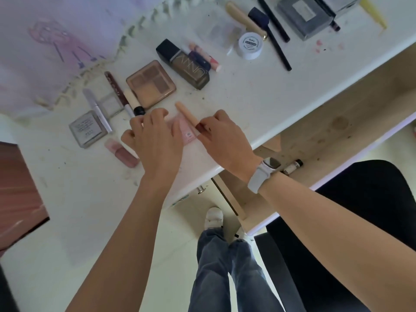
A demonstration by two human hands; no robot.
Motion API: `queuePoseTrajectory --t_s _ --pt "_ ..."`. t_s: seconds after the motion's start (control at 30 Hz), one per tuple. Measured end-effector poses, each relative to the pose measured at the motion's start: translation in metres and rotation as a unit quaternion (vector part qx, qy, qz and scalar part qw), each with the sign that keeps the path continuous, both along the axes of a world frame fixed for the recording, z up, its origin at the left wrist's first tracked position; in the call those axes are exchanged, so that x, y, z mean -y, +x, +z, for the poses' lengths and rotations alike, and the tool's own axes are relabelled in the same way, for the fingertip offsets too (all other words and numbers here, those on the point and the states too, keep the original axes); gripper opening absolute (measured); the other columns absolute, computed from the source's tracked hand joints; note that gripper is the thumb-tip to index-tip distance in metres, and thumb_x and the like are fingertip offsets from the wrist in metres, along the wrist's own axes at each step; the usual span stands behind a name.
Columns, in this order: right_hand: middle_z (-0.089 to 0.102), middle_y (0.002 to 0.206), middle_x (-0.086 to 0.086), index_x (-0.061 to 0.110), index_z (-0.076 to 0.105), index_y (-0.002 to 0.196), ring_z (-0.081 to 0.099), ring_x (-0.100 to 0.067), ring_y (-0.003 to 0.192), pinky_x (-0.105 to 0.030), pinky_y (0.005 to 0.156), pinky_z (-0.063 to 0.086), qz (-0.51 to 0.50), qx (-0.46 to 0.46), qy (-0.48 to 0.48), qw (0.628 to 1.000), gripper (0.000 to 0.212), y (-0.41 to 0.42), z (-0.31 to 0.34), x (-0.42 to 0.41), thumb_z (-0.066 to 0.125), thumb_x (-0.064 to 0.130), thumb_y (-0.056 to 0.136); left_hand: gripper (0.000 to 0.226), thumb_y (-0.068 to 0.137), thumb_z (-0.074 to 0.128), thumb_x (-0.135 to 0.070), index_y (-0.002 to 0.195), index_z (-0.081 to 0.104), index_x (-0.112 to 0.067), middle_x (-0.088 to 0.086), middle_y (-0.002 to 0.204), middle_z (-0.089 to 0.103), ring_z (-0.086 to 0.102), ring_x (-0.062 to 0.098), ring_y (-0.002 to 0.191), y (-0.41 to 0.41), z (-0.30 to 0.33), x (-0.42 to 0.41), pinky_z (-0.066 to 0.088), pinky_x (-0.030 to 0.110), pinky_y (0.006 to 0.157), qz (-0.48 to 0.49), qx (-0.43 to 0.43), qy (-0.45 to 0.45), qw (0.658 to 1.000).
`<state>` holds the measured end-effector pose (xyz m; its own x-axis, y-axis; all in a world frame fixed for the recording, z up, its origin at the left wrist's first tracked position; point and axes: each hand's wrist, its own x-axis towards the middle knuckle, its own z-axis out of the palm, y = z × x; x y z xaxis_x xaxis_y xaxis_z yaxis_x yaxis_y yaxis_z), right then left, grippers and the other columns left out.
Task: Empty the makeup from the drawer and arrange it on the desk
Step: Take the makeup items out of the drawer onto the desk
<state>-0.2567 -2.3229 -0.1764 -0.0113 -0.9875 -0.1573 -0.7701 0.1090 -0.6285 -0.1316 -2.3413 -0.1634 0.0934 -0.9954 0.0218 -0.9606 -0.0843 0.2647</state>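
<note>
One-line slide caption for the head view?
Both hands, left and right, set a pink compact and peach tube on the white desk.

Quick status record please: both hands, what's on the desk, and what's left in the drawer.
left hand: fingers curled, resting on a pink flat case
right hand: pinches a peach tube lying across that case
desk: eyeshadow palette, foundation bottle, white jar, black pencil, among others
drawer: open, one small dark-capped tube visible

Both forearms are bare, a white smartwatch (pixel 263 174) with a pale band circles the right wrist, and blue jeans (pixel 227 273) meet white shoes (pixel 213 217).
</note>
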Motion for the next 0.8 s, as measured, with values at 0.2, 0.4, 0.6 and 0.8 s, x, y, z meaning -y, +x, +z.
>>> queuePoseTrajectory --t_s 0.2,0.4,0.6,0.8 --pt "0.049 0.103 -0.007 0.012 0.057 0.119 0.048 -0.022 0.083 -0.031 0.07 0.043 0.05 0.017 -0.038 0.998 0.028 -0.012 -0.004 -0.006 0.044 0.021 0.096 0.02 0.089 0.052 -0.024 0.103 0.064 -0.018 0.0 0.11 0.064 0.046 0.026 0.115 0.002 -0.007 -0.019 0.017 0.038 0.088 -0.096 0.042 -0.03 0.994" --pt "0.048 0.118 -0.004 0.018 0.045 0.133 0.043 -0.019 0.104 -0.034 0.073 0.05 0.122 -0.054 -0.055 0.99 0.04 -0.008 -0.004 -0.007 0.045 0.03 0.095 0.027 0.087 0.051 -0.022 0.11 0.063 -0.015 0.0 0.127 0.058 0.045 0.029 0.121 0.012 -0.018 -0.027 0.023 0.046 0.09 -0.122 0.064 -0.003 0.99" --pt "0.058 0.087 0.002 0.007 0.062 0.098 0.044 -0.001 0.066 -0.013 0.059 0.038 0.03 0.086 -0.146 0.985 0.027 -0.039 0.001 -0.03 0.039 0.019 0.093 0.023 0.085 0.048 -0.013 0.101 0.066 -0.011 0.007 0.113 0.064 0.053 0.028 0.111 -0.009 -0.003 -0.043 0.031 0.039 0.087 -0.171 -0.042 -0.108 0.978" --pt "0.049 0.071 -0.001 0.009 0.052 0.081 0.046 -0.02 0.062 -0.033 0.054 0.039 0.097 -0.171 0.065 0.978 0.026 -0.117 -0.028 -0.089 0.034 0.023 0.093 0.031 0.077 0.042 -0.002 0.095 0.067 -0.008 0.008 0.104 0.066 0.058 0.024 0.096 -0.069 -0.025 -0.103 0.048 0.034 0.071 -0.37 -0.13 -0.06 0.918"
